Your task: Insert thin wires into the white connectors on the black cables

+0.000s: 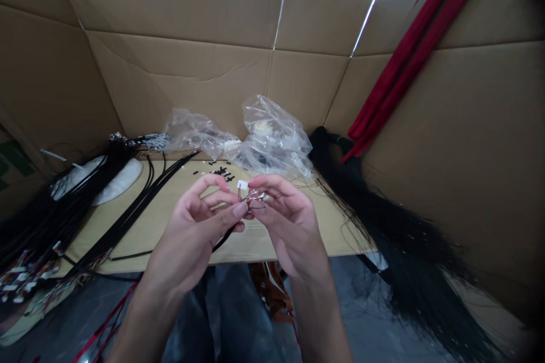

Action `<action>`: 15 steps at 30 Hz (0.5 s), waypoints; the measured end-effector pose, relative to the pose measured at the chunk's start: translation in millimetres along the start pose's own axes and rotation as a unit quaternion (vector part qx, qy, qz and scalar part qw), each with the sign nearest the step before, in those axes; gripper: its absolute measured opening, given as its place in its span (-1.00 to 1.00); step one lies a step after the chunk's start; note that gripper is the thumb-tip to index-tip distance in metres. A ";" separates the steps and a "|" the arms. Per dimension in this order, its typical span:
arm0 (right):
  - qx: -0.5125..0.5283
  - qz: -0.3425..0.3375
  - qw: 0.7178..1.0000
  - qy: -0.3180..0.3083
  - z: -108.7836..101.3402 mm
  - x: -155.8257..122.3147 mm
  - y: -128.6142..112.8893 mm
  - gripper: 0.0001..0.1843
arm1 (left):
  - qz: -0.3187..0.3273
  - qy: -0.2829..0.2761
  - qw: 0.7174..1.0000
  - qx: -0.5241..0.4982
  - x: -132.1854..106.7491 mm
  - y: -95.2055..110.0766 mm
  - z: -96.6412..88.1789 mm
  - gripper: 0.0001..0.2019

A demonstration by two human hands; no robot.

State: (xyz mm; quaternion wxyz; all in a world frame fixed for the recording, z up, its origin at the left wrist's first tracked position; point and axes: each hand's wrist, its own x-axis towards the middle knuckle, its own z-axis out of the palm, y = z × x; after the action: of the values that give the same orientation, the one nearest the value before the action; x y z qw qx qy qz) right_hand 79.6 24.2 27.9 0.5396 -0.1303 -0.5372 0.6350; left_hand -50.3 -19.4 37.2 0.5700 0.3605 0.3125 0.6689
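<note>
A small white connector plug (242, 185) sits upright above the near middle of a tan tabletop (255, 241), its longer side running left to right, its thin wires (239, 193) leaving toward the near side. A black cable (222, 239) slants from the fingers toward the near left. The left hand (204, 218) pinches the wires between thumb and fingers, forefinger arched; the right hand (287, 218) closes on the wires too, its forefinger at the plug's right edge. Both forearms reach in from the near side, palms facing inward.
</note>
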 end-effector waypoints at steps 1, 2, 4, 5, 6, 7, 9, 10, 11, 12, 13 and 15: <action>0.000 0.001 1.000 -0.001 -0.2 0.1 -0.5 -0.81 | -0.012 -0.004 1.000 -0.007 0.3 0.0 -0.8 -0.66; -0.001 0.001 1.000 -0.007 -0.2 0.3 -1.3 -0.79 | -0.023 -0.009 1.000 -0.015 0.5 -0.1 -1.8 -0.66; -0.005 -0.007 1.000 -0.021 0.0 0.4 -3.1 -0.72 | -0.040 -0.018 0.999 -0.032 0.9 -0.7 -4.0 -0.65; -0.008 -0.015 1.000 -0.025 0.3 0.2 -3.9 -0.69 | -0.047 -0.023 0.998 -0.040 1.0 -1.0 -5.0 -0.64; -0.011 -0.021 0.999 -0.027 0.5 -0.1 -4.4 -0.66 | -0.053 -0.028 0.997 -0.048 1.0 -1.3 -5.8 -0.64; -0.013 -0.025 0.999 -0.027 0.6 -0.5 -4.6 -0.65 | -0.058 -0.034 0.996 -0.056 1.0 -1.5 -6.3 -0.65; -0.016 -0.028 0.999 -0.023 0.3 -1.3 -4.0 -0.67 | -0.069 -0.046 0.994 -0.069 1.0 -1.7 -6.3 -0.68; -0.017 -0.031 0.999 -0.021 0.0 -1.7 -3.4 -0.66 | -0.074 -0.051 0.993 -0.074 1.0 -1.6 -5.8 -0.70; -0.018 -0.036 0.999 -0.018 -0.4 -2.1 -2.7 -0.66 | -0.076 -0.054 0.992 -0.079 0.9 -1.5 -5.1 -0.72; -0.019 -0.043 0.999 -0.016 -0.7 -2.4 -2.1 -0.65 | -0.078 -0.057 0.992 -0.084 0.8 -1.3 -4.3 -0.74; -0.020 -0.049 0.999 -0.013 -1.0 -2.7 -1.7 -0.63 | -0.079 -0.060 0.991 -0.089 0.7 -1.1 -3.5 -0.74; -0.017 -0.051 0.998 -0.015 -0.9 -3.2 -1.4 -0.61 | -0.080 -0.065 0.990 -0.096 0.4 -0.7 -2.5 -0.73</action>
State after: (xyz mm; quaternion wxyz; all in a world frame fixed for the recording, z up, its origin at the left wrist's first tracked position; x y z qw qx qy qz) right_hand 82.3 21.9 27.3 0.5609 -0.1021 -0.5616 0.5996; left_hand -52.1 -19.0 35.3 0.6731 0.3207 0.2368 0.6229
